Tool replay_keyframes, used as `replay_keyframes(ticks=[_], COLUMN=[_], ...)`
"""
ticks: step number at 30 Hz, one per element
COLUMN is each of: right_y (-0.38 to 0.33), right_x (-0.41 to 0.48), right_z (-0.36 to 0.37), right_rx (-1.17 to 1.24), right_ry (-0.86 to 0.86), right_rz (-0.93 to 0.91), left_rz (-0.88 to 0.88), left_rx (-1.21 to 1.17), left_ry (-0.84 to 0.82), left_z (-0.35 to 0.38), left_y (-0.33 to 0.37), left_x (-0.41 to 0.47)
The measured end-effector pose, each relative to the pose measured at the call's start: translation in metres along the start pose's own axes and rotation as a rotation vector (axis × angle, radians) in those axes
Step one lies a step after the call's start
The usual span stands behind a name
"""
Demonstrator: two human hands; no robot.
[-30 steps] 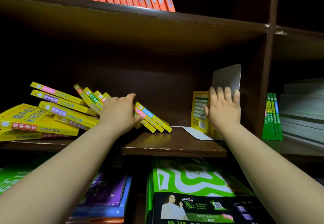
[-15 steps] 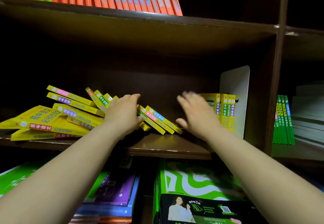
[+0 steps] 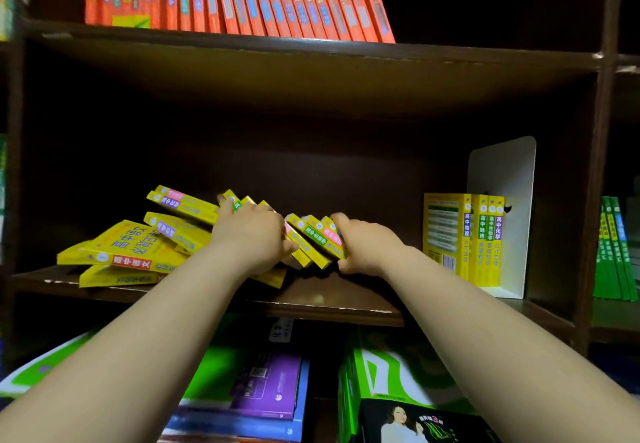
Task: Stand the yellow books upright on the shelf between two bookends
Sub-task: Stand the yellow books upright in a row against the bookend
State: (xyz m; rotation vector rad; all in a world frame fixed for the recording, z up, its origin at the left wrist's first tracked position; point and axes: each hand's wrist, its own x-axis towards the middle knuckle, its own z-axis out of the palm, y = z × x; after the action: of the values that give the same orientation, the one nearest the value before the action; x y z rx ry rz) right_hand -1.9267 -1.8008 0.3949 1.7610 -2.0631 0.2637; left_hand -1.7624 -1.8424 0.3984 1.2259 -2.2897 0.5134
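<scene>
Mid-frame, left hand (image 3: 252,234) and right hand (image 3: 363,245) fingers grip leaning yellow books (image 3: 313,241); next, carry beside upright ones (image 3: 464,238) at bookend (image 3: 502,207).

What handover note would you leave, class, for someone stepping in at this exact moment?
Left hand: pressed on the leaning yellow paperback books mid-shelf.
Right hand: gripping the right end of that slanted row.
Done: three upright yellow books stand against the white metal bookend at the right.
Left: stand up the leaning row, then the flat yellow pile at the left; a second bookend is not visible.
</scene>
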Motion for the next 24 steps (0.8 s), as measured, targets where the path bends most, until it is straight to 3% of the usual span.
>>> replay_keyframes(ticks=[3,5,7,9,12,14,17,20,24], right_y=[0.001,0.007,0.016,0.025,0.032,0.030,0.023,0.020,0.026], right_x=[-0.003,-0.008,-0.016,-0.026,-0.040,-0.049,-0.057,-0.060,-0.064], right_z=[-0.001,-0.004,-0.010,-0.016,-0.023,-0.022,-0.012,-0.005,-0.002], right_rx=[-0.022,0.066,0.205,0.418,0.730,0.779,0.739,0.665,0.756], right_ry=[0.102,0.164,0.226,0.289,0.380,0.452,0.517,0.530,0.467], right_rz=[0.052,0.100,0.155,0.207,0.247,0.270,0.262,0.234,0.164], left_rz=[0.000,0.017,0.065,0.080,-0.026,-0.085,-0.053,0.000,0.026], left_rx=[-0.100,-0.232,-0.469,-0.779,-1.198,-1.344,-1.508,-1.579,-1.567], left_ry=[0.078,0.233,0.459,0.547,0.305,0.110,-0.007,-0.092,-0.264], left_z=[0.002,0.002,0.000,-0.003,-0.007,-0.010,-0.008,-0.001,0.008], left_y=[0.002,0.004,0.010,0.022,0.052,0.075,0.098,0.103,0.098], left_x=[-0.004,-0.009,-0.011,-0.011,-0.001,0.009,0.021,0.022,0.022])
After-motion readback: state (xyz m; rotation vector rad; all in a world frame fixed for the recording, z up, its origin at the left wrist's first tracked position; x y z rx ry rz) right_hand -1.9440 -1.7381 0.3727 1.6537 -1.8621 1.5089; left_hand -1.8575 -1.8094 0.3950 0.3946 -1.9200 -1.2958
